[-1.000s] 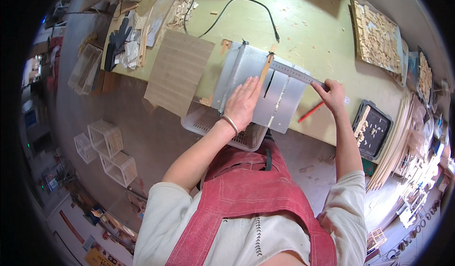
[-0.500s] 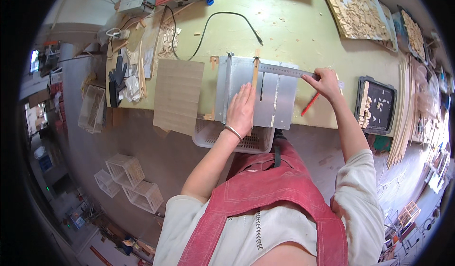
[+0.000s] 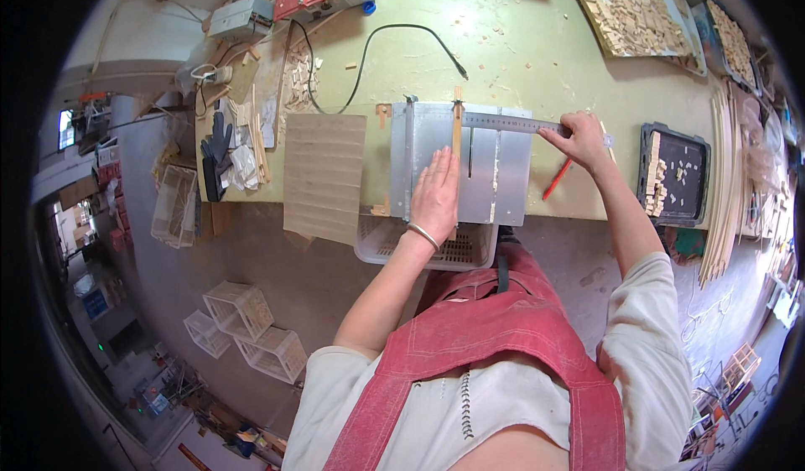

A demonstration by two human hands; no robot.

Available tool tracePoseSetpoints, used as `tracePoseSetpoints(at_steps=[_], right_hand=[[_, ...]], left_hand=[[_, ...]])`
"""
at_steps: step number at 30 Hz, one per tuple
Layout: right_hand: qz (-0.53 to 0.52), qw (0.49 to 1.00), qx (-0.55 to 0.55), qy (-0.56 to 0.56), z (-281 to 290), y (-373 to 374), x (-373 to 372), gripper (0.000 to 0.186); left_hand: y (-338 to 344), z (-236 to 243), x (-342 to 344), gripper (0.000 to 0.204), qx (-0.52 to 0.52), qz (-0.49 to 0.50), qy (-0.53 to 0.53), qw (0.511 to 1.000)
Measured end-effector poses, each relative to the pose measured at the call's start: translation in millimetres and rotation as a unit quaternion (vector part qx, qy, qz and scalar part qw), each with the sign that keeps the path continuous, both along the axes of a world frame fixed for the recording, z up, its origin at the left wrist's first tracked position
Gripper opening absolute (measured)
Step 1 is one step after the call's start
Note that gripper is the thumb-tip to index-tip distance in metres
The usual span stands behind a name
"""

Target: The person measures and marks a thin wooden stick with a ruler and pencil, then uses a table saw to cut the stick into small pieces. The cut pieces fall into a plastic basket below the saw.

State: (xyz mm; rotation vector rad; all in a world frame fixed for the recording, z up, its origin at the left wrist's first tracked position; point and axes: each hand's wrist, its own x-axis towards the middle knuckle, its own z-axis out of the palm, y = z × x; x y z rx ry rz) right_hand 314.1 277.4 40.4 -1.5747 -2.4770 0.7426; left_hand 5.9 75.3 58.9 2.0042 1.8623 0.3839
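Head view: I see the left hand [image 3: 435, 192] flat, fingers straight, along a wooden strip [image 3: 458, 127] on a metal plate [image 3: 513, 169] atop a green table [image 3: 394, 64]; the right hand [image 3: 583, 140] pinches a metal ruler [image 3: 507, 123] reaching the strip.

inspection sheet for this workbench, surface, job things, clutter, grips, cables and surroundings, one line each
surface: pale green workbench, scattered with small wood chips
job's things: flat silver metal plate at the near edge; narrow wooden strip along it; grey metal ruler crossing it
clutter: brown corrugated cardboard sheet, slim red pen-like stick, black rectangular tray with small wooden pieces
grips: left hand flat, beside the strip; right hand pinching the ruler's right end
cables: thin black cable looping across the bench, one end loose beyond the plate
surroundings: white plastic basket below the near edge; pale open crates on the floor
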Motion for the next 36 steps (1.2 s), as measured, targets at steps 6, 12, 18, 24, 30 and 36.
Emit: tracePoseSetpoints(at_steps=[6,12,18,24,30,36], right_hand=[[0.01,1.0,0.023,0.01,-4.2,0.7,2.2,0.066],[0.007,1.0,0.021,0.016,-1.7,-0.4,1.1,0.066],[0.003,1.0,0.003,0.012,0.9,1.0,-0.3,0.066],[0.01,0.999,0.036,0.007,-2.5,-0.1,-1.1,0.064],[0.017,1.0,0.022,0.015,-7.5,1.4,1.4,0.064],[0.021,0.999,0.02,0.016,-8.4,1.8,1.7,0.064]], left_hand=[[0.4,0.9,0.8,0.058,-0.003,-0.001,0.006,1.0],[-0.2,1.0,1.2,0.059,0.001,0.001,0.003,1.0],[-0.8,0.3,2.1,0.059,-0.001,0.008,-0.002,1.0],[-1.0,1.9,3.0,0.059,0.006,0.019,-0.009,1.0],[-4.4,3.7,3.9,0.06,0.006,0.029,-0.019,0.999],[-5.5,3.1,5.9,0.063,0.009,0.036,-0.016,0.999]])
